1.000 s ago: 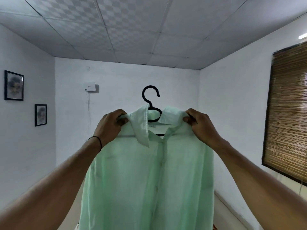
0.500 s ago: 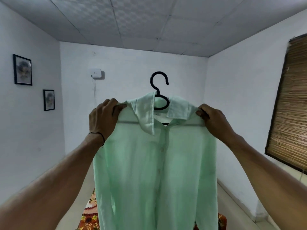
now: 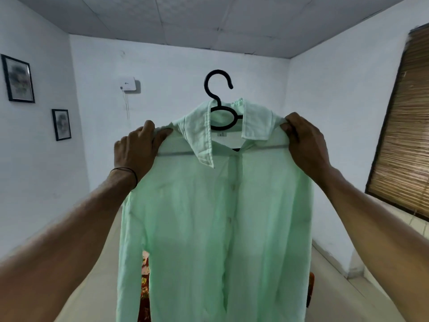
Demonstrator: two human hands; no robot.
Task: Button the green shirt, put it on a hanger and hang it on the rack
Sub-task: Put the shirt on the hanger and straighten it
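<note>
White room: pictures left of the shirt, blind right. The left hand and right hand grip its shoulders.

The green shirt is thin, matt woven cloth, sheer enough that a bar shows through it as a dark line. Its collar looks denser and slightly crinkled. The hanger is black, smooth and faintly glossy, seemingly plastic. The blind is made of rough, matt reed or bamboo slats in a dark frame. The walls are matt and painted, and the ceiling tiles are faintly textured. The 2 framed pictures have dark frames and shiny glazing. The wall box is smooth white plastic.
</note>
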